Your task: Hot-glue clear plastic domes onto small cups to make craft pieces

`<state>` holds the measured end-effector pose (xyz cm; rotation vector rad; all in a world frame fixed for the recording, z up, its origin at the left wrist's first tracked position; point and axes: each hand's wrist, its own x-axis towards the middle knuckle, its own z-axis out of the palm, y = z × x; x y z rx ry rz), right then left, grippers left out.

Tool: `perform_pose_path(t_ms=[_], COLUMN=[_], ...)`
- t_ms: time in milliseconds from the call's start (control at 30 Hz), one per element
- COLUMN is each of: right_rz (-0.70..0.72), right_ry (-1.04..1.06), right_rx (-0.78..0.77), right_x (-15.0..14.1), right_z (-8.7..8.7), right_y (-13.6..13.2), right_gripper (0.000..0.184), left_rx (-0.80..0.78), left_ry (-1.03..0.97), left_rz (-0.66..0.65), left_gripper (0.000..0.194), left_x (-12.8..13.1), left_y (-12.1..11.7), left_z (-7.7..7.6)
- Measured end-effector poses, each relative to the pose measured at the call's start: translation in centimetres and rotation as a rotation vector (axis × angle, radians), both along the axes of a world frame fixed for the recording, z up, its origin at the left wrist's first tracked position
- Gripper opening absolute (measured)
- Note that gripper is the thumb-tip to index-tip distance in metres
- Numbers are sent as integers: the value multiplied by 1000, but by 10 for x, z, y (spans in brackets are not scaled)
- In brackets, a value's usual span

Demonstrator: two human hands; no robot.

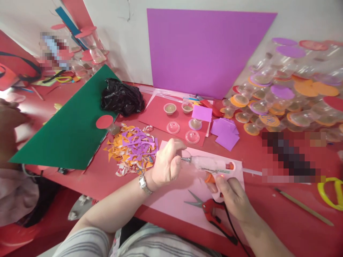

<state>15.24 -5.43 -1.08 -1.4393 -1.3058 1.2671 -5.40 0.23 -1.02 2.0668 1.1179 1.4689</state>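
Observation:
My right hand (pixel 235 196) grips the handle of a white glue gun (pixel 214 163) with an orange trigger. A clear glue stick (pixel 252 171) sticks out of its back, and its metal nozzle points left at my left hand (pixel 168 160). The fingers of my left hand are curled closed by the nozzle; a see-through edge seems to show there, but what they hold is mostly hidden. Below the gun, red-handled pruning shears (pixel 214 210) lie open on a pink sheet (pixel 171 200). Beyond my hands, clear plastic domes (pixel 192 136) and small cups with greenish contents (pixel 170 109) stand on a red sheet.
Orange and purple paper scraps (pixel 134 144) are heaped left of centre. Nearby are a black plastic bag (pixel 122 96), a green board (pixel 64 132) and purple squares (pixel 225 132). Clear bottle-like pieces with coloured discs (pixel 284 92) are stacked right. A pencil (pixel 302 206) lies near yellow-handled scissors (pixel 331 194).

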Motion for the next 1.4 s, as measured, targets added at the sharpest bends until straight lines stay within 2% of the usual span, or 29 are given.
perform_pose_path(t_ms=[133, 267, 300, 400, 500, 700, 900, 1200, 1400], right_rz=[-40, -83, -89, -56, -1, 15, -29, -23, 35], right_ry=[36, -19, -20, -4, -14, -54, -56, -41, -69], right_rx=[-38, -40, -41, -26, -4, 20, 151, 192, 206], right_x=[-6, -2, 0, 4, 7, 16, 26, 25, 30], right_z=[10, 7, 6, 3, 2, 0, -1, 4, -4], right_y=[4, 7, 8, 11, 14, 18, 21, 21, 20], right_gripper=[59, 60, 60, 59, 57, 52, 54, 57, 48], left_rx=[38, 149, 168, 178, 160, 87, 77, 7, 1], left_ry=[105, 317, 388, 568, 623, 552, 373, 328, 323], left_rz=[-34, -37, -11, 58, 76, 74, 136, 117, 73], left_gripper=[42, 64, 63, 40, 34, 30, 39, 44, 42], left_x=[-6, -15, -16, -19, -19, -21, -26, -25, -20], left_y=[6, 10, 10, 10, 11, 16, 23, 21, 19], left_z=[3, 11, 13, 16, 15, 9, 8, 6, 4])
